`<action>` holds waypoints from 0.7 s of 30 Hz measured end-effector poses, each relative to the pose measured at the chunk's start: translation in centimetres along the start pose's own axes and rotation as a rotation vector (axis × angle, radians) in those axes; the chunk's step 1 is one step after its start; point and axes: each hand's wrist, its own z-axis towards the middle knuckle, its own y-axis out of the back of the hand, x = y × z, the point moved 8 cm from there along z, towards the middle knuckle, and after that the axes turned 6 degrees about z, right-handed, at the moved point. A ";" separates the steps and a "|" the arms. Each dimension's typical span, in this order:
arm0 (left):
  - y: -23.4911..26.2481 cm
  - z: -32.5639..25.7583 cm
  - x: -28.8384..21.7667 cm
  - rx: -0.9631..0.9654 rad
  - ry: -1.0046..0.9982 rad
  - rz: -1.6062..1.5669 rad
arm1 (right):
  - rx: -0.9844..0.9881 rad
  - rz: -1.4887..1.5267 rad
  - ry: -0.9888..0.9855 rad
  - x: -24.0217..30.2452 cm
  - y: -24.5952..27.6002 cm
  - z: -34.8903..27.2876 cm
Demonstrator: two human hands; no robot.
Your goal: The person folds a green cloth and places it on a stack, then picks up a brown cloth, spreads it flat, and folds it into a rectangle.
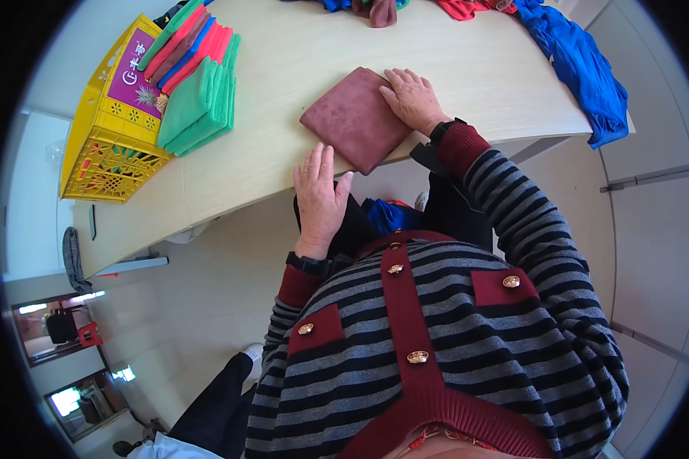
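Note:
A brownish-red cloth (356, 115), folded into a flat square, lies near the front edge of the table. My right hand (415, 98) rests on its right side, fingers stretched out flat. By the cloth's lower left edge is my left hand (321, 191), its fingers extended and nothing held; whether its fingertips touch the cloth I cannot tell. To the left stands a stack of folded green cloths (203, 107), with red, blue and brown folded cloths (187, 53) behind it.
A yellow plastic crate (115, 145) holding cloths stands at the table's left, beside the stack. Blue cloth (582, 73) hangs over the right end of the pale wooden table (283, 46). Loose red cloth (467, 8) lies at the far edge. Another person's leg (214, 405) shows at lower left.

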 end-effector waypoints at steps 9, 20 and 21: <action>-1.0 3.2 -0.9 -0.064 0.005 0.098 | -0.047 0.128 0.289 10.6 -1.1 -2.9; -2.1 4.2 -1.1 0.054 0.046 0.213 | -0.022 -0.075 0.363 7.8 -1.8 -2.6; -2.0 4.3 -1.1 0.051 0.045 0.212 | -0.023 -0.075 0.360 7.2 -1.7 -2.3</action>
